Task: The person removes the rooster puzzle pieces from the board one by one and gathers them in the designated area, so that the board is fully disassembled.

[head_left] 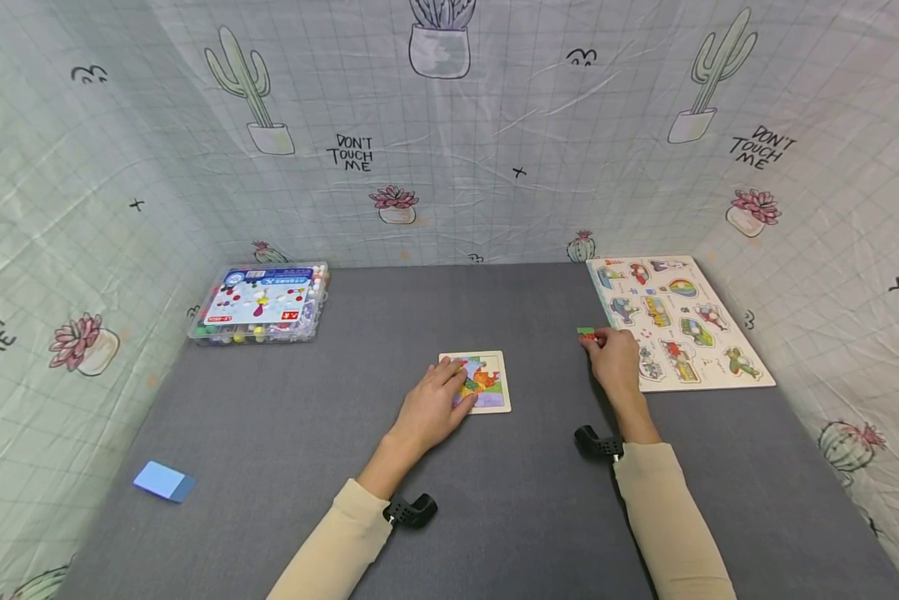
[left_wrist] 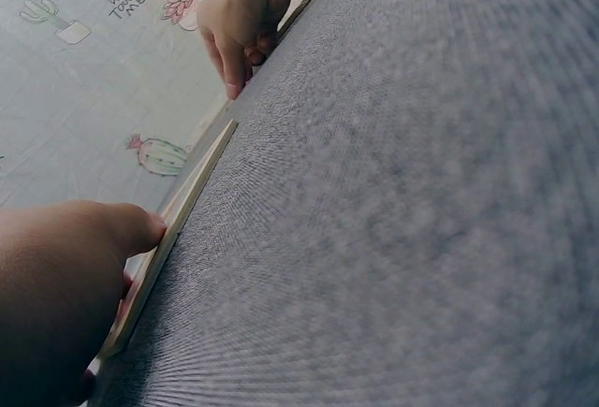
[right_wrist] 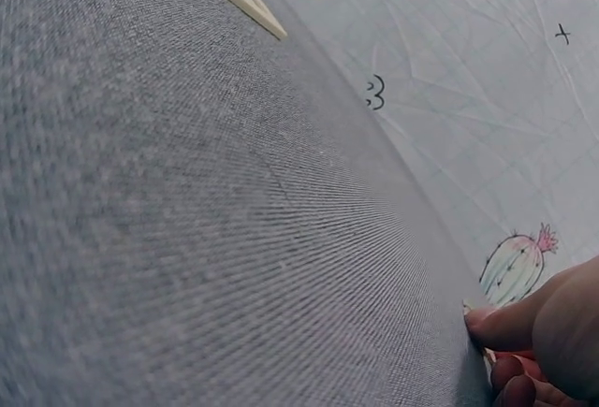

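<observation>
A small square jigsaw puzzle [head_left: 497, 381] in a pale wooden frame lies on the grey table, showing a colourful picture. My left hand [head_left: 430, 408] rests over its left side with fingers extended; in the left wrist view the thumb [left_wrist: 140, 227] touches the frame's edge. To the right, my right hand [head_left: 617, 365] pinches a small green and red puzzle piece [head_left: 586, 332] between thumb and fingers, low over or on the table. Just beside that hand lies a large white puzzle board [head_left: 719, 367] with several pictured shapes. My fingers partly hide both the small puzzle and the piece.
A clear plastic case [head_left: 262, 333] of colourful beads or parts stands at the back left. Nearer on the left is a blue block [head_left: 162, 481]. Printed cloth walls [head_left: 464, 125] enclose the back and sides of the grey table [head_left: 524, 517].
</observation>
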Demonstrator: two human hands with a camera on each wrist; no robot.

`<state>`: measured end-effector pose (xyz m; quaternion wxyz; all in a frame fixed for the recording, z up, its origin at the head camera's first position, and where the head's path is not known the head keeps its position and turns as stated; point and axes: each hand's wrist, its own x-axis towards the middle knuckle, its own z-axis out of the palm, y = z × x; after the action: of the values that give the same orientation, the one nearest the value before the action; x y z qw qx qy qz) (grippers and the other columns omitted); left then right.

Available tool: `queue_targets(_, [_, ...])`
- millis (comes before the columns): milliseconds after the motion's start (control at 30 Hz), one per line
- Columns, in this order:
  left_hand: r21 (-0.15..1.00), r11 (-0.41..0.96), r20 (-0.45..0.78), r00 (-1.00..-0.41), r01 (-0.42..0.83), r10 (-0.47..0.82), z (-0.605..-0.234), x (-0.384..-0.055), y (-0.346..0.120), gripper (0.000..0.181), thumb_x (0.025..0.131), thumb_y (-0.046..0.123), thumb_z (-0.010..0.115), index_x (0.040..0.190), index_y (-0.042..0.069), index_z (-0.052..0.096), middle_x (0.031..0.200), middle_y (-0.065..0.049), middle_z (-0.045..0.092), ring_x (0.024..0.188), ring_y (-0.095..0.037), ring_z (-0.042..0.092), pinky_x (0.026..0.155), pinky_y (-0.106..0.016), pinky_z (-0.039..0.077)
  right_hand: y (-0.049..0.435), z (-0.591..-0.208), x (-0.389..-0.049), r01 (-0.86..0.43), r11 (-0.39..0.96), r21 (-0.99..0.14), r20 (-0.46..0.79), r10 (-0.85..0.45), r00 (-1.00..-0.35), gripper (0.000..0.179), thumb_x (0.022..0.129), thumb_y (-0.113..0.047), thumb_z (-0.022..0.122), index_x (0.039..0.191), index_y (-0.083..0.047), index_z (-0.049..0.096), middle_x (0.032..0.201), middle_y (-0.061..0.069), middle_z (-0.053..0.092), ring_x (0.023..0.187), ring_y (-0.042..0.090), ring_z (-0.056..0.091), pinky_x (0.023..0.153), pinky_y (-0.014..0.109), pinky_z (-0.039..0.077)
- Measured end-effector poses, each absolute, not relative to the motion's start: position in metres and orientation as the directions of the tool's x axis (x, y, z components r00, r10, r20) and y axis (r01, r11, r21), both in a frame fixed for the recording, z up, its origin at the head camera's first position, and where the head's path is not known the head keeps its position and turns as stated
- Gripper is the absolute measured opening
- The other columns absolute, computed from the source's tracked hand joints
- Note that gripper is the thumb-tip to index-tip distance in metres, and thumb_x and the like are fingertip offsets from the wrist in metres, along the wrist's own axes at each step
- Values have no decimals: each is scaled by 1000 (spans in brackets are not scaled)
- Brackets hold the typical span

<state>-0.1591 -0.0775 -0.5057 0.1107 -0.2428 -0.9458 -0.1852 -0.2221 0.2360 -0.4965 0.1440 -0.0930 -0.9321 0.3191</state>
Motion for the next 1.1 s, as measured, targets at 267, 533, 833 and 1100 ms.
queue_targets(267, [302,815,315,-858,495,405,-506,-157,-74,47,95,37,68,127,2,68,137,-12,63,135,-33,54,114,-50,43,238,-489,-220,57,754,-654,225,265,-938,35,91,-16,73,108,14,67,93,25,61,90,39,56,82,53,45])
queue_targets(533, [310,806,356,-848,504,393,-506,-157,-73,46,92,34,71,123,1,69,131,-14,66,132,-35,57,111,-52,46,220,-474,-225,28,728,-685,225,249,-942,43,95,-20,67,122,13,63,101,26,64,93,40,61,84,54,50])
queue_targets(833, [316,804,372,-845,504,384,-508,-160,-77,45,92,33,72,123,0,70,132,-14,65,131,-35,58,110,-52,46,177,-462,-230,-29,688,-725,223,195,-955,44,96,-25,67,125,7,62,106,24,64,97,40,59,86,54,49])
queue_targets(1100, [351,791,357,-853,500,380,-509,-159,-77,46,93,34,70,123,0,69,134,-16,64,133,-35,56,112,-52,44,146,-470,-224,-70,709,-702,201,102,-974,42,96,-25,68,124,5,64,104,21,64,94,36,60,86,50,51])
